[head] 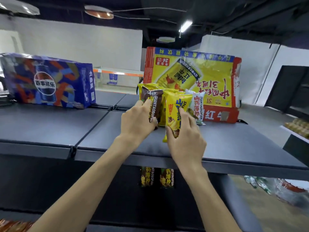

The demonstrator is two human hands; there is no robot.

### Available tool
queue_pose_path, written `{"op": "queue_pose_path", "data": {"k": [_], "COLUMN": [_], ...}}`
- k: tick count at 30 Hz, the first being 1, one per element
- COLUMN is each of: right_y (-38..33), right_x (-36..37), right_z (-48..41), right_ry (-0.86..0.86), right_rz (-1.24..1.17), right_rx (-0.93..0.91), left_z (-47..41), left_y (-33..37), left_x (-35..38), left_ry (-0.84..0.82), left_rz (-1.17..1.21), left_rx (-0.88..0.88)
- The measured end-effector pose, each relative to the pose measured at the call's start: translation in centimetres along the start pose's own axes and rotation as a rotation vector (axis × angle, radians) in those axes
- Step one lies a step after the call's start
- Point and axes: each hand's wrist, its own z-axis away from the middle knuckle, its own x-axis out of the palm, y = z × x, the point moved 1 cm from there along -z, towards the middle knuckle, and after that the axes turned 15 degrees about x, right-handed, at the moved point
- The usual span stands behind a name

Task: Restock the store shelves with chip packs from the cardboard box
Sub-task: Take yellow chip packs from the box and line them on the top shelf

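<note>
Nearest the camera, at the bottom left corner, an orange wrapper (11, 226) shows only in part and is blurred. Two bare forearms reach up and forward from the lower edge to the top shelf (50, 124), a dark flat board.

Below that board, in the shadowed lower shelf, two dark packs (157, 176) with yellow print stand side by side, their tops hidden by the board's front edge.

On the board, the left hand (135, 121) is closed around a brown pack (153, 106), thumb on its front face and fingers behind; the pack stands upright. Just to its right, the right hand (185, 141) grips a yellow pack (176, 113) by its lower half, fingers wrapped across the front. The two packs touch or nearly touch; more yellow packs (147, 87) stand directly behind them. A white pack (198, 104) with green print stands to the right of the yellow one, close against it.

Behind the packs a red and yellow box (209, 77) sits on the board with its print upside down. Well to the left, a blue box (48, 81) with a round red, white and blue logo rests on the same board, apart from the packs.

At the far right, a side shelf (297, 126) holds blurred yellowish goods. Beyond everything run white walls and a dark ceiling with a lit lamp (185, 25).
</note>
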Motion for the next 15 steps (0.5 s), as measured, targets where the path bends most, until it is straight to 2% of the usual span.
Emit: {"op": "queue_pose_path", "data": {"k": [7, 15], "right_y": [-1.7, 0.9], "right_x": [6.1, 10.9], "right_z": [-8.4, -9.1], "right_ry": [-0.052, -0.151], "right_rz": [0.159, 0.244], "right_rx": [0.017, 0.088], "left_z": [-4.8, -4.2], "left_y": [-1.1, -2.1], "left_x": [3.3, 7.4], "left_ry": [-0.122, -0.203], "left_rz": [-0.097, 0.009], "left_rx": [-0.122, -0.217]}}
